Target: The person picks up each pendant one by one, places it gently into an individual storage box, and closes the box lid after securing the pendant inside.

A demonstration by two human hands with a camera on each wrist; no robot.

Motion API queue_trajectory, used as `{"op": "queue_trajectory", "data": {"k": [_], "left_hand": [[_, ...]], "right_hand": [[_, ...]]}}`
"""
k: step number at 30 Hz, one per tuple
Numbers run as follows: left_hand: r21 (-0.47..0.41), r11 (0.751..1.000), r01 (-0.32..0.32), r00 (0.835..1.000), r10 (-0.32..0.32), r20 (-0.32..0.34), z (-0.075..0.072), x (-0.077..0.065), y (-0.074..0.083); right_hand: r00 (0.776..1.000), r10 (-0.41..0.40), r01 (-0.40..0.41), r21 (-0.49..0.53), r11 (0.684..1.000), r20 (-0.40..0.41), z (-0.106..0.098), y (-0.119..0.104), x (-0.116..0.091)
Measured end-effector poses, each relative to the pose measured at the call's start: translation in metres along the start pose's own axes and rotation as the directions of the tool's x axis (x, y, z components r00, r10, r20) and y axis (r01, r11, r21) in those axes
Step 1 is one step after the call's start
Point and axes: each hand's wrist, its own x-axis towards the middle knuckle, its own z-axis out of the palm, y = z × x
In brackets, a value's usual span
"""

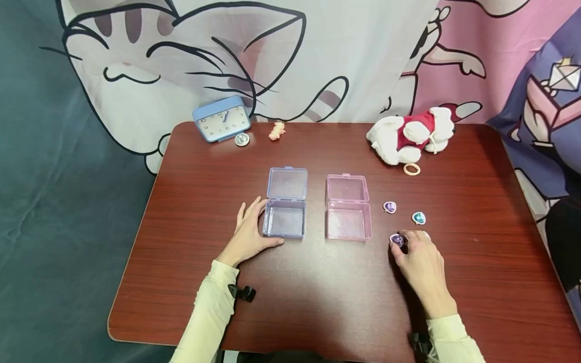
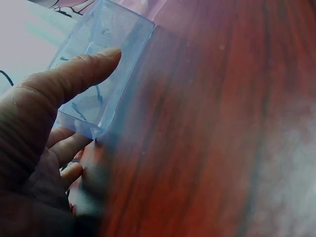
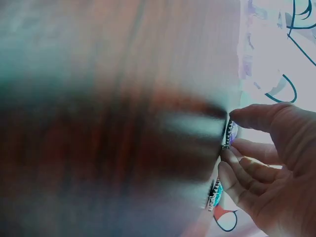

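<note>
A clear blue plastic box stands with its lid raised at the middle of the table. My left hand holds it at its left front corner, thumb along the front and fingers at the left side. A matching pink box, lid also up, stands to its right. My right hand pinches a purple gem charm with a pale beaded edge between thumb and finger, at the tabletop. Behind that hand lie another purple gem charm and a teal one. A further pale-edged piece is mostly hidden by the right hand.
Along the table's back edge are a blue clock, a small round tin-like item, a little pinkish figurine and a white plush toy in red. A pale ring lies before the plush. A printed curtain hangs behind.
</note>
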Motion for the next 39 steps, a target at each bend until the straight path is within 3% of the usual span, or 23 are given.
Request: {"op": "queue_trajectory", "data": {"k": [12,18,32,39], "left_hand": [[0.022,1.0,0.013,1.0,-0.012,-0.019,0.0,-0.005,0.0],[0.006,1.0,-0.028,0.999,0.028,-0.033,-0.001,0.001,0.004],[0.028,0.999,-0.038,0.998,0.039,-0.052,0.0,0.002,0.002],[0.026,1.0,-0.017,0.999,0.018,-0.049,0.002,0.0,-0.002]], "right_hand": [[0.989,-0.093,0.097,0.031,0.995,-0.113,-0.002,-0.019,0.023],[0.974,-0.156,0.163,0.034,0.986,-0.162,-0.006,-0.038,0.04],[0.936,-0.333,0.343,0.071,0.937,-0.117,0.014,-0.086,0.066],[0.893,-0.444,0.45,0.114,0.886,-0.071,0.031,-0.108,0.072]]}}
